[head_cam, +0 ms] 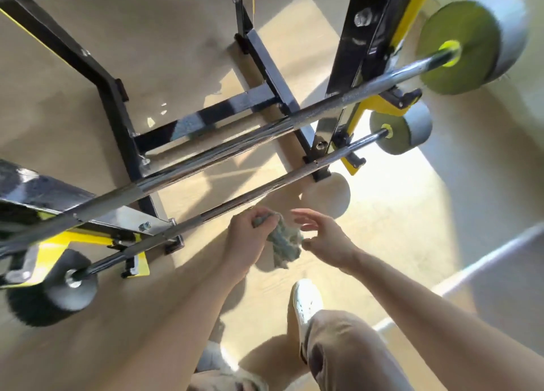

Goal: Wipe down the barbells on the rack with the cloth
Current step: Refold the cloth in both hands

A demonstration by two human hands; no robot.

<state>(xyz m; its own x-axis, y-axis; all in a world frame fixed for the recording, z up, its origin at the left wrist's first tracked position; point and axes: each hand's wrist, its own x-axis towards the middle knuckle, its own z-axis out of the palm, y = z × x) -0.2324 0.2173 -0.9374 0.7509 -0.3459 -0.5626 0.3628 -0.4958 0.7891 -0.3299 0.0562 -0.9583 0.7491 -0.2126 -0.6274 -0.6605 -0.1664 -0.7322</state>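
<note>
Hanging bunched just on the near side of the lower barbell (265, 190), the cloth (284, 242) is a crumpled grey-green wad with its loose tail drooping toward the floor (382, 214). It's off the steel for now, gathered up rather than spread, which reads to me like a regrip before a wiping pass. The left hand (248, 237) has it, fingers curled tight round the top of the bundle, knuckles right up by the shaft. With the blur there, I can't say whether they actually touch the bar.

Over comes the right hand (326, 240), open, fingers spread and slightly bent, thumb low, palm turned in toward the cloth's right edge. It's near but holding nothing. My guess is it's there to take a share of the fabric or fold it over.

That lower bar runs on a diagonal from near left to far right, with a dark plate (53, 293) at the near-left end and a greenish one (403, 128) far right. Above and beyond it sits the upper barbell (220, 152), parallel, chrome catching the light, with a bigger green plate (453, 49) at its far-right end. Both rest on the yellow hooks (379, 108) of the black rack (362, 37), so the shafts lie exposed between the uprights and are easy to reach along.

Both forearms reach forward and down from the near edge, wrists angled in toward each other over the cloth. One white shoe (306, 299) is planted just below the hands.
</note>
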